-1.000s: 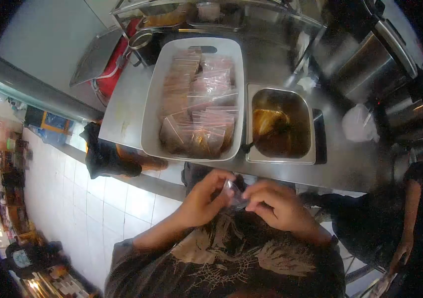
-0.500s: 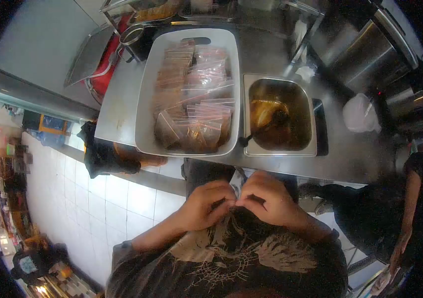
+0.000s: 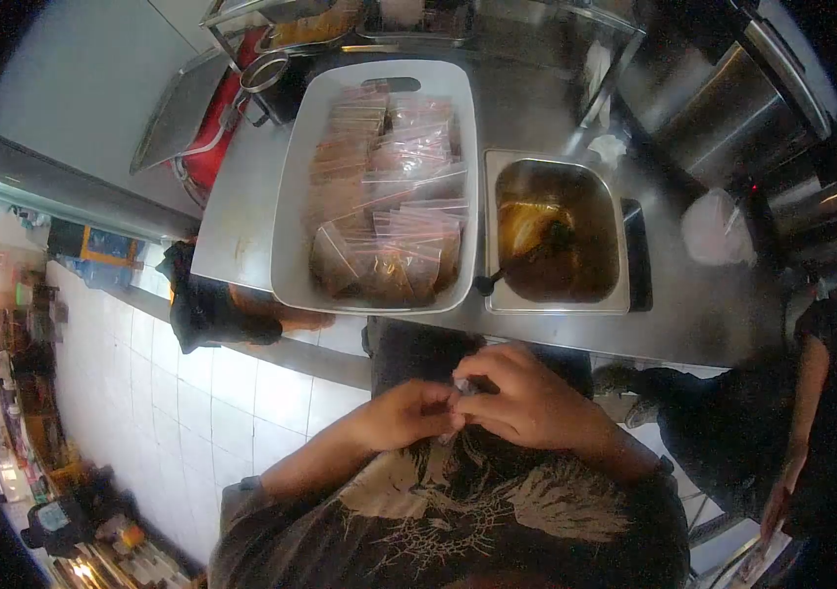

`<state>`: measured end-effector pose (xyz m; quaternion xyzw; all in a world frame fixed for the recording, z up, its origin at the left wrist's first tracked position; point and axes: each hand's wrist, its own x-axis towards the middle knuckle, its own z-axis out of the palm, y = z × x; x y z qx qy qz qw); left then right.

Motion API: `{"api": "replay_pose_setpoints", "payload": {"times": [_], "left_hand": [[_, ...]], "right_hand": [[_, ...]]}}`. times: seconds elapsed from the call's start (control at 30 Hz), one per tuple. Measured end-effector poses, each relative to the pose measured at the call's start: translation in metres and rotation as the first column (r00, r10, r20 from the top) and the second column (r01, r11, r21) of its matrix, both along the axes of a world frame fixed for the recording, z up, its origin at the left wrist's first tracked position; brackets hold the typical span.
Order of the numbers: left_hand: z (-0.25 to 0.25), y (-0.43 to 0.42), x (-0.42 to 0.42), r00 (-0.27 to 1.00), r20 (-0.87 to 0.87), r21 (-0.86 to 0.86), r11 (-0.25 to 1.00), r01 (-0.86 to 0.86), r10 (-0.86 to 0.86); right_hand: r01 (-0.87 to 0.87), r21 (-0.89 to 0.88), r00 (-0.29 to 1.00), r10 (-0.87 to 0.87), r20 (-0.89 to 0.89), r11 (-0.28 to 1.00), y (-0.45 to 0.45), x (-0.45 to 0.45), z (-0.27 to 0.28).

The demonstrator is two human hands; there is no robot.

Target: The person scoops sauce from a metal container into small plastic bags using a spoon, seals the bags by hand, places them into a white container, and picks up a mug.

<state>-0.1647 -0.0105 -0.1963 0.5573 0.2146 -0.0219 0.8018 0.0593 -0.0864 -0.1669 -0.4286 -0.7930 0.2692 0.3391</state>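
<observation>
In front of my chest, my left hand [image 3: 406, 414] and my right hand [image 3: 524, 401] meet with their fingertips pinched together. Between them is a small clear plastic bag [image 3: 462, 386], mostly hidden by the fingers. Just beyond, on the steel counter, stands a white plastic tub [image 3: 286, 226] holding many small zip bags [image 3: 408, 245] with brownish contents. To its right sits a steel pan [image 3: 624, 255] of dark brown oily liquid, and a black-handled ladle or spoon [image 3: 486, 285] rests in it, its head submerged.
The steel counter [image 3: 556, 332] carries a dark metal mug [image 3: 269, 80] at the back left and a white plastic bag [image 3: 716, 228] at the right. A metal rack [image 3: 624, 69] rises behind. Another person's arm [image 3: 809, 398] is close at the right edge.
The plastic bag stood up above my fingers before and now shows only as a bit between them. My right hand has turned and its fingers have shifted on the bag. The ladle's handle moved slightly.
</observation>
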Motion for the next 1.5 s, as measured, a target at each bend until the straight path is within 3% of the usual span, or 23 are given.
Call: {"api": "replay_pose_setpoints", "payload": {"times": [0.07,0.17,0.27,0.37,0.47,0.57,0.67,0.8,0.87,1.0,1.17,1.2,1.3,1.37,1.47,1.5], "left_hand": [[0.003,-0.001,0.002,0.999,0.021,0.046,0.999,0.028,-0.029],[0.001,0.000,0.000,0.997,-0.062,-0.034,0.998,0.053,-0.055],[-0.008,-0.001,-0.003,0.999,0.004,-0.040,0.999,0.035,-0.035],[-0.019,-0.004,-0.006,0.998,0.054,-0.174,0.985,-0.009,0.018],[-0.007,0.001,-0.006,0.999,-0.038,-0.089,0.996,-0.001,-0.002],[-0.014,0.010,-0.011,0.988,-0.014,0.029,0.988,0.154,-0.154],[-0.027,0.005,-0.016,0.997,0.048,0.264,0.963,0.053,-0.068],[-0.013,0.016,-0.036,0.995,-0.074,0.495,0.869,-0.027,0.073],[-0.006,0.016,-0.051,0.973,-0.148,0.558,0.827,-0.068,0.180],[-0.004,0.007,-0.065,0.938,-0.108,0.639,0.746,-0.187,0.328],[-0.016,0.008,-0.066,0.873,-0.094,0.694,0.661,-0.287,0.478],[-0.014,0.009,-0.068,0.882,-0.142,0.738,0.642,-0.208,0.449],[0.005,0.009,-0.070,0.874,-0.292,0.809,0.587,0.010,0.388],[0.026,0.011,-0.065,0.848,-0.375,0.814,0.571,0.108,0.375],[0.019,0.015,-0.053,0.870,-0.247,0.885,0.464,0.024,0.428],[0.024,0.018,-0.054,0.873,-0.291,0.879,0.470,0.083,0.391]], "right_hand": [[0.051,-0.140,0.997,-0.059,-0.054,0.989,-0.005,-0.005,-0.012],[0.004,-0.032,1.000,-0.004,0.009,0.999,-0.002,-0.004,-0.002],[0.034,-0.101,0.999,-0.038,-0.039,0.994,-0.003,-0.008,-0.013],[0.018,-0.010,0.999,-0.017,0.036,1.000,0.002,-0.009,-0.004],[0.046,-0.240,0.998,-0.057,-0.040,0.970,-0.004,-0.010,-0.017],[-0.028,-0.227,0.995,0.006,-0.098,0.973,-0.004,-0.012,-0.016],[-0.144,-0.080,0.989,0.145,0.010,0.986,0.010,-0.021,-0.004],[-0.256,-0.091,0.967,0.256,-0.008,0.962,0.030,-0.039,-0.006],[-0.282,-0.098,0.959,0.283,0.002,0.954,0.031,-0.044,-0.008],[-0.334,-0.035,0.943,0.334,-0.001,0.942,0.046,-0.064,0.010],[-0.344,-0.127,0.910,0.364,0.198,0.930,0.052,-0.073,-0.003],[-0.345,-0.156,0.892,0.376,0.252,0.925,0.053,-0.072,-0.005],[-0.399,-0.234,0.888,0.437,0.144,0.887,0.049,-0.069,-0.007],[-0.386,-0.254,0.883,0.435,0.176,0.887,0.048,-0.071,-0.007],[-0.309,-0.310,0.864,0.402,0.303,0.899,0.046,-0.072,-0.011],[-0.268,-0.330,0.852,0.383,0.357,0.905,0.046,-0.072,-0.014]]}}
